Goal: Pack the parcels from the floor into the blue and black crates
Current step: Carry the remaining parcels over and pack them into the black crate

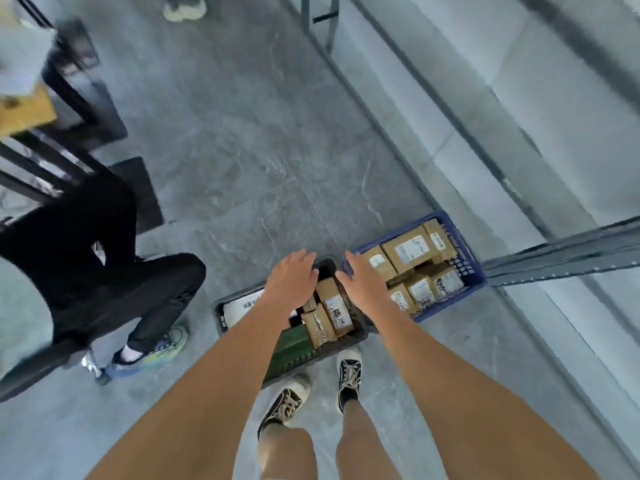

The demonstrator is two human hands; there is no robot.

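Observation:
A black crate (pixel 221 311) sits on the grey floor by my feet, holding brown cardboard parcels (pixel 332 306), a white parcel (pixel 242 306) and a green one (pixel 291 344). To its right stands a blue crate (pixel 467 258) filled with several brown labelled boxes (pixel 410 249). My left hand (pixel 294 275) hovers over the far side of the black crate, fingers straight and spread, holding nothing. My right hand (pixel 360 275) reaches over the gap between the two crates, fingers straight, also holding nothing.
A person in black clothes (pixel 104 268) crouches at the left beside a dark metal rack (pixel 69 109). A grey metal shelf frame (pixel 561 254) runs along the right, touching the blue crate. Another person's shoe (pixel 185 10) shows at the top. My own shoes (pixel 349 372) stand just behind the black crate.

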